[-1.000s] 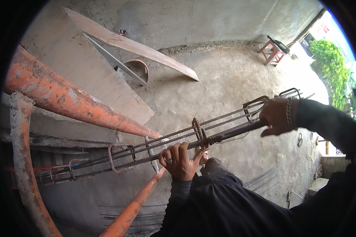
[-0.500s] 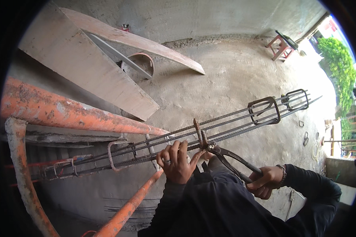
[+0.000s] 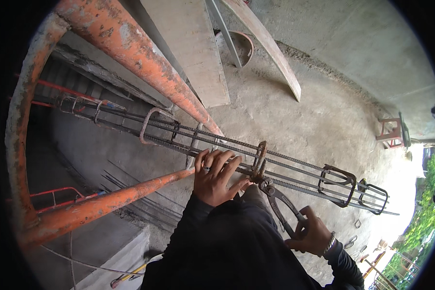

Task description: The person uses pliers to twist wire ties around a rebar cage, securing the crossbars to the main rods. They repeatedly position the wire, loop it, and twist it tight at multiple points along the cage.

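left hand [image 3: 216, 176], fingers loosely spread, rests on long dark-steel rebar cage [image 3: 295, 180] — brace it; right hand [image 3: 314, 233] half-curls round grey metal pincers [image 3: 271, 190] — squeeze evenly.

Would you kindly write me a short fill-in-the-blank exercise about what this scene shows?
1. The hand on the pincers is the person's ____ one.
2. The other hand, on the rebar cage, wears a ____ on one finger.
3. The thick pipes are mostly ____ in colour.

Missing words: right; ring; orange.
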`<state>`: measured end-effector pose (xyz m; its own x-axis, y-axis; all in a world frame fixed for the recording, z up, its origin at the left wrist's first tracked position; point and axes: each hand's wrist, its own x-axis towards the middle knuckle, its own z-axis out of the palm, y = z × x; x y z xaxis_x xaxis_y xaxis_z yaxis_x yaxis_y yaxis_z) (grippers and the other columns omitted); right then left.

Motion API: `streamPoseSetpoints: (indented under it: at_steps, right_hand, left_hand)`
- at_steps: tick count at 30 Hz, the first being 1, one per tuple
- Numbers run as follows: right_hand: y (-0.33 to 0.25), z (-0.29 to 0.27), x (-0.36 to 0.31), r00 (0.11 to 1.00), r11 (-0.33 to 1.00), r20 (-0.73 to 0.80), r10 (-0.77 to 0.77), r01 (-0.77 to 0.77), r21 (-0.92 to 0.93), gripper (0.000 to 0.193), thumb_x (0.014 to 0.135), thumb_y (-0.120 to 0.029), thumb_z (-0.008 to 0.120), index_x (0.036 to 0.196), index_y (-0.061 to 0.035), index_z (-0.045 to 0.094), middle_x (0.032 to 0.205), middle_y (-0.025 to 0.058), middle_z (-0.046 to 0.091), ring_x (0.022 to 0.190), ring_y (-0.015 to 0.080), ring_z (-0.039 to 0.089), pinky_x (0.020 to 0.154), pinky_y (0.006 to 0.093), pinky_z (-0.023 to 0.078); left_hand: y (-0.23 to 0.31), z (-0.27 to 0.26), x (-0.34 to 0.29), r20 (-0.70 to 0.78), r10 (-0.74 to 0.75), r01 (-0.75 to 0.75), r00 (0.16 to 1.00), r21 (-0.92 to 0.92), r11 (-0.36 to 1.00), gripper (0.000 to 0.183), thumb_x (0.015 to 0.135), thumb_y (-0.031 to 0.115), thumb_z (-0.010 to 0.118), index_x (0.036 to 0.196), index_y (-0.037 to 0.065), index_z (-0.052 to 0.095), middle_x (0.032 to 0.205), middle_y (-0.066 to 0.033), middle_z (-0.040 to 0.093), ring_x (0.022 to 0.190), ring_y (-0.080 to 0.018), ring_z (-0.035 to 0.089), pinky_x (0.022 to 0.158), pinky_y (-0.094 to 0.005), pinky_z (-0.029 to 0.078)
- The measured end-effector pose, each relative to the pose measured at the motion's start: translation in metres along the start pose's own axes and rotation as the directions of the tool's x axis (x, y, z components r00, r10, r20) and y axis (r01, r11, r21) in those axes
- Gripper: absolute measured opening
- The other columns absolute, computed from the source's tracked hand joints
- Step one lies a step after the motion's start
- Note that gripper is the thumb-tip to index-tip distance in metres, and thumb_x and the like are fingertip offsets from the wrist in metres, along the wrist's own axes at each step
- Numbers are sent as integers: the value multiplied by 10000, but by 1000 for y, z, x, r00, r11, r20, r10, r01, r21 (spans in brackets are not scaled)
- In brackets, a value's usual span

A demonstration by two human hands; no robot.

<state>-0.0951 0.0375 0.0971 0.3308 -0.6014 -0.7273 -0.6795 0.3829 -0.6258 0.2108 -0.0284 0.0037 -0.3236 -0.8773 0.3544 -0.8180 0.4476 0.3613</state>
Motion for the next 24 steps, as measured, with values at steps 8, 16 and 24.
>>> streamPoseSetpoints:
  at_steps: [8,16,24]
  right_hand:
    - [-30,18,-23,707,393,-470,-528,-287,-873,387,760,-87,619,1122,49,607,926,118,601,837,242,605,723,375,487]
    - [-51,5,-31,970,973,110,218,-224,47,305,923,-260,721,1022,-4,588,723,112,647,639,199,675,582,340,547]
    - [-14,9,-13,799,425,587,-131,-490,761,169,978,-159,623,977,10,618,652,42,512,529,109,515,489,289,467]
  left_hand:
    - [-2,9,2,-96,48,-40,994,86,995,555,760,507,803,1171,175,635,1184,-5,563,1129,-234,524,1064,-510,331]
    - [-8,19,-4,-115,61,-52,991,79,996,603,742,553,789,1177,175,613,1199,-15,561,1179,-239,493,1088,-554,279]
    - [-9,16,-5,-125,122,-105,985,136,985,554,832,602,701,1174,175,613,1226,-14,534,1201,-241,484,1086,-556,285]
